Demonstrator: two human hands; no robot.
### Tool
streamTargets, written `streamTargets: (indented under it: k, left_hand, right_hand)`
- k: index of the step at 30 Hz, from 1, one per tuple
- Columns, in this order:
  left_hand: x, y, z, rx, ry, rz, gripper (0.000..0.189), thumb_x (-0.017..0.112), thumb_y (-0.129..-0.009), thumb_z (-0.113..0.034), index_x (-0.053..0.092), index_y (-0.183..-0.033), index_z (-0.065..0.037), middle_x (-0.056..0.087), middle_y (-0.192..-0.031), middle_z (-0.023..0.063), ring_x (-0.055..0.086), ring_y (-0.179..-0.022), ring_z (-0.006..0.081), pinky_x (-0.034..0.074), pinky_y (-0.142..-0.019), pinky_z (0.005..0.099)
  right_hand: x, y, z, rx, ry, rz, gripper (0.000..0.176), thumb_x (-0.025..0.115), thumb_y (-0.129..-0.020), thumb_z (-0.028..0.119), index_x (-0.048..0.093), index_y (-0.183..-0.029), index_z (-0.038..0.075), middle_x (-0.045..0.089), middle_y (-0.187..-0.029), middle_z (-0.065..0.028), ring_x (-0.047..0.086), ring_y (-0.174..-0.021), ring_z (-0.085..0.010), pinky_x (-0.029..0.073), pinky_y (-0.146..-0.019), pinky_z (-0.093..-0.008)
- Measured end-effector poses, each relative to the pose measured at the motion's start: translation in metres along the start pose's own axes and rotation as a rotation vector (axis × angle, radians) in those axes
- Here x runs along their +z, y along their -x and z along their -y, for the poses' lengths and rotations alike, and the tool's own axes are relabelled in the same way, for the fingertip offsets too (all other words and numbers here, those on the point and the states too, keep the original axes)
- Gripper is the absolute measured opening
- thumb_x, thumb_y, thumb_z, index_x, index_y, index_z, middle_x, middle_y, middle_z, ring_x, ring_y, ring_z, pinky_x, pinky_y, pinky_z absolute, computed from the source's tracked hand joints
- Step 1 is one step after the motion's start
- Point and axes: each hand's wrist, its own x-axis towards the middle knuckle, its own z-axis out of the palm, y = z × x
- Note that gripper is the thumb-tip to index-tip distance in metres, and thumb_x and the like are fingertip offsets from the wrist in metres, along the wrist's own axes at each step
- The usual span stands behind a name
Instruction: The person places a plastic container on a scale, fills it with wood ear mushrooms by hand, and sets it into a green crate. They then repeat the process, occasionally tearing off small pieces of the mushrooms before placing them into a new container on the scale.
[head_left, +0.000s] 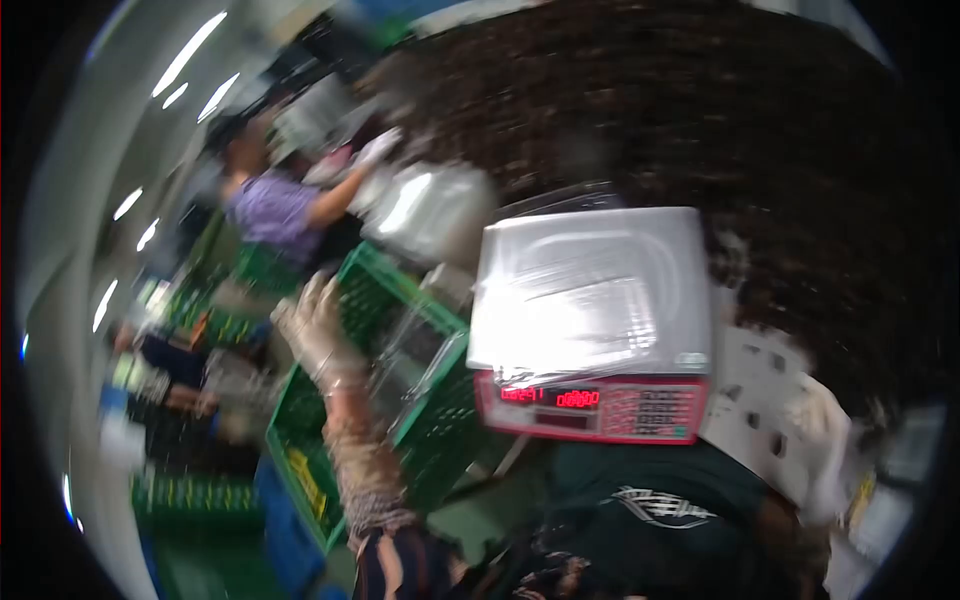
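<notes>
My left hand (315, 325), in a pale glove with a patterned sleeve above it, reaches over the green crate (425, 450) with its fingers spread. Clear plastic packs (415, 350) lie in the crate. At the right, my right hand (825, 425), in a white glove and blurred, is closed at the edge of a white plastic piece with square holes (755, 385). Between my hands stands a weighing scale (590, 410) with a red front and lit red digits. A shiny clear plastic pack (590, 310) lies on its metal pan.
A wide heap of dark brown pieces (640, 100) spreads behind the scale. Past the crate, a person in a purple shirt (275, 215) works beside a large clear plastic bag (430, 210). More green crates (200, 500) and another person (180, 365) are at the left.
</notes>
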Motion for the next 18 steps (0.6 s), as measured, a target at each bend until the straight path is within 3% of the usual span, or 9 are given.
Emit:
streamTargets:
  k: [1,2,3,7,9,12,13,16,18]
  left_hand:
    - [-0.024,-0.013,0.016,0.082,-0.172,-0.008,0.042,0.037,-0.099,-0.029,0.030,-0.134,-0.008,0.047,-0.126,0.0219,0.051,-0.110,0.0333,0.041,-0.093,0.0413]
    - [-0.046,-0.024,0.027,0.082,-0.210,-0.057,0.041,0.035,-0.099,-0.029,0.028,-0.135,-0.009,0.045,-0.127,0.0233,0.051,-0.109,0.0346,0.042,-0.092,0.0409]
    - [-0.025,-0.024,0.001,-0.217,0.383,-0.416,0.041,0.042,-0.099,-0.029,0.027,-0.130,-0.008,0.055,-0.114,0.0269,0.062,-0.093,0.0349,0.055,-0.075,0.0386]
    - [-0.093,-0.069,0.024,-0.189,0.173,-0.680,0.058,0.046,-0.096,-0.039,0.017,-0.134,-0.006,0.056,-0.106,0.0289,0.063,-0.081,0.0349,0.056,-0.064,0.0407]
    - [-0.134,-0.087,0.030,-0.203,0.208,-0.720,0.074,0.047,-0.095,-0.039,-0.001,-0.143,-0.009,0.056,-0.107,0.0299,0.063,-0.081,0.0338,0.056,-0.059,0.0405]
    - [-0.167,-0.107,0.029,-0.217,0.069,-0.900,0.063,0.045,-0.092,-0.050,0.014,-0.132,-0.013,0.057,-0.115,0.0250,0.065,-0.077,0.0422,0.055,-0.060,0.0502]
    - [-0.164,-0.106,0.008,-0.320,0.198,-0.912,0.060,0.052,-0.089,-0.049,0.020,-0.130,-0.019,0.051,-0.125,0.0234,0.058,-0.101,0.0459,0.051,-0.072,0.0517]
    - [-0.232,-0.124,0.047,-0.289,0.366,-0.605,0.053,0.064,-0.078,-0.047,0.036,-0.119,-0.027,0.036,-0.139,0.0210,0.031,-0.126,0.0489,0.041,-0.089,0.0508]
    - [-0.242,-0.129,0.058,-0.299,0.335,-0.667,0.053,0.052,-0.084,-0.053,0.038,-0.122,-0.020,0.049,-0.121,0.0178,0.047,-0.097,0.0398,0.044,-0.072,0.0457]
  right_hand:
    - [-0.015,-0.003,-0.007,-0.136,0.600,-0.059,0.029,0.043,-0.094,0.005,0.057,-0.119,-0.002,0.051,-0.072,0.0029,0.042,-0.064,-0.0022,0.034,-0.059,-0.0158]
    - [-0.021,-0.006,-0.015,-0.075,0.538,-0.067,0.029,0.042,-0.097,0.009,0.057,-0.119,0.000,0.048,-0.073,0.0044,0.040,-0.065,-0.0010,0.033,-0.060,-0.0153]
    - [-0.031,-0.010,-0.020,-0.088,0.633,-0.051,0.029,0.043,-0.098,0.012,0.057,-0.121,0.001,0.048,-0.074,0.0042,0.039,-0.065,-0.0020,0.032,-0.060,-0.0155]
    - [-0.038,-0.026,-0.027,-0.117,0.746,0.012,0.031,0.043,-0.099,0.015,0.056,-0.126,0.007,0.049,-0.076,0.0042,0.042,-0.068,-0.0027,0.033,-0.062,-0.0174]
    - [-0.037,-0.027,-0.022,-0.132,0.757,0.028,0.031,0.042,-0.100,0.015,0.056,-0.127,0.007,0.049,-0.077,0.0041,0.043,-0.069,-0.0028,0.033,-0.063,-0.0182]
    - [-0.048,-0.038,-0.027,-0.185,0.766,0.059,0.032,0.040,-0.100,0.015,0.055,-0.128,0.009,0.048,-0.078,0.0044,0.042,-0.069,-0.0031,0.033,-0.063,-0.0179]
    - [-0.055,-0.041,-0.030,-0.186,0.759,0.082,0.032,0.040,-0.100,0.015,0.054,-0.128,0.009,0.048,-0.078,0.0044,0.043,-0.069,-0.0030,0.033,-0.063,-0.0179]
    - [-0.063,-0.045,-0.041,-0.183,0.763,0.129,0.033,0.040,-0.100,0.015,0.053,-0.130,0.010,0.048,-0.078,0.0041,0.042,-0.070,-0.0030,0.033,-0.063,-0.0180]
    - [-0.058,-0.042,-0.040,-0.166,0.760,0.121,0.033,0.040,-0.100,0.016,0.053,-0.130,0.009,0.048,-0.078,0.0040,0.043,-0.070,-0.0031,0.033,-0.063,-0.0182]
